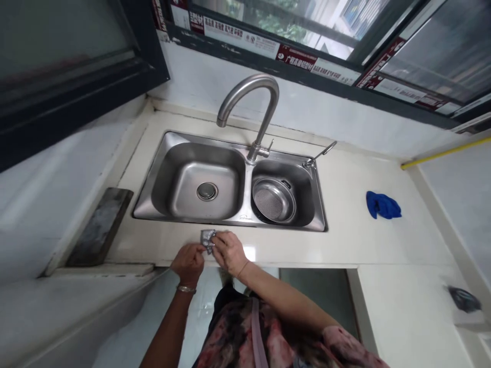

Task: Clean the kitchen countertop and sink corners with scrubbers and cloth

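Note:
Both of my hands meet at the front edge of the pale counter [345, 240], just in front of the steel double sink [233, 221]. My left hand [187, 263] and my right hand [229, 251] together pinch a small crumpled silvery-grey packet [207, 238]. A bracelet shows on my left wrist. What the packet holds is too small to tell.
A curved steel faucet [253, 102] rises behind the sink. A steel strainer basket [273, 200] sits in the right basin. A blue cloth [382, 205] lies on the counter at right, a dark slab [100, 227] at left, a dark object [464, 299] far right.

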### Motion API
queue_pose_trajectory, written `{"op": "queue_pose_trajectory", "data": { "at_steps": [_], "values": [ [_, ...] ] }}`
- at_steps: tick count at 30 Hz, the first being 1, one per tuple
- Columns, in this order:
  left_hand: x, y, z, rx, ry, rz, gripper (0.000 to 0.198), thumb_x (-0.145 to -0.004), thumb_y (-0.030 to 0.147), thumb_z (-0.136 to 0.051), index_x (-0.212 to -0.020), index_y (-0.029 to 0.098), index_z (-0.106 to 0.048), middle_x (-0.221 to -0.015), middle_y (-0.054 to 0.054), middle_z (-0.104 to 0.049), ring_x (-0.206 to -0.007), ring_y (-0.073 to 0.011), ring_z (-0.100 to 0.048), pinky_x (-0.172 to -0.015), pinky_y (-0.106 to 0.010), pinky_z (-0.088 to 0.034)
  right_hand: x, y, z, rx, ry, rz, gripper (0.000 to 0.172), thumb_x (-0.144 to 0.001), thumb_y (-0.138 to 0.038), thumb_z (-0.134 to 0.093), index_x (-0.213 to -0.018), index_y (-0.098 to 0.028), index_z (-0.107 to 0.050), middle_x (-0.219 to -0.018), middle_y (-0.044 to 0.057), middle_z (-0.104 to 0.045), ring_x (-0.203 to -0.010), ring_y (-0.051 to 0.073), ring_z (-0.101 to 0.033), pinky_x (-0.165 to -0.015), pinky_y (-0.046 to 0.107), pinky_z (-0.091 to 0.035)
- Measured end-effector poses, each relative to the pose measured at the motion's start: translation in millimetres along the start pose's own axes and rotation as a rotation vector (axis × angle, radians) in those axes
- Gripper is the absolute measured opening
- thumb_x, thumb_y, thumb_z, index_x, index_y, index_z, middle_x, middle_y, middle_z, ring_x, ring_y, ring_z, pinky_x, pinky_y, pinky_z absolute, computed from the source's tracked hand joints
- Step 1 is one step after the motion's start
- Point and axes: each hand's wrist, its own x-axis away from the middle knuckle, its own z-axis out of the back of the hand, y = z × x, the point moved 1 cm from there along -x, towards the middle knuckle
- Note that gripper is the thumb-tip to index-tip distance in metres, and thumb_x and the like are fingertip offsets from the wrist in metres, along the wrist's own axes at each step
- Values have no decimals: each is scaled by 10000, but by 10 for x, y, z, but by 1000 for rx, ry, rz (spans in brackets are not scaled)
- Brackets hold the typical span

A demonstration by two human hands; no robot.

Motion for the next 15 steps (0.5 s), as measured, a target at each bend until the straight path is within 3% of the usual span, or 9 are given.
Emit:
{"op": "queue_pose_trajectory", "data": {
  "at_steps": [4,8,12,14,15],
  "values": [
    [6,19,50,68,1,38,320,-774,-61,-458,-715,206,-623,-687,30,-654,-659,-161,-615,-634,-310,-452,178,-26,179,-47,-7,110,420,-972,-249,-596,-1387,-196,-631,-1265,155,-680,-1159,286,-606,-989,482,-556],
    [-5,136,321,207,30,73,319,-800,-59,-423,-734,200,-598,-708,30,-649,-657,-123,-639,-632,-247,-527,585,362,688,-39,35,91,456,-955,-224,-588,-1407,-260,-633,-1226,121,-698,-1168,274,-641,-972,490,-576],
    [114,335,990,185,61,47,344,-832,-63,-439,-803,232,-615,-735,44,-646,-683,-125,-629,-645,-269,-525,1115,918,1381,51,93,-24,396,-961,-226,-601,-1342,-278,-694,-1221,130,-705,-1113,277,-684,-922,471,-613],
    [274,453,1450,54,8,-48,321,-856,-13,-530,-896,269,-677,-796,40,-684,-743,-146,-647,-687,-317,-528,1379,1162,1674,98,97,-72,362,-966,-262,-620,-1313,-295,-717,-1215,129,-709,-1089,288,-697,-904,475,-626],
    [377,513,1681,-28,-83,-88,251,-910,83,-578,-956,295,-704,-847,38,-714,-794,-160,-664,-723,-346,-536,1485,1261,1778,116,112,-92,342,-966,-278,-630,-1291,-303,-730,-1206,128,-712,-1073,291,-703,-889,469,-632]
  ]
}}
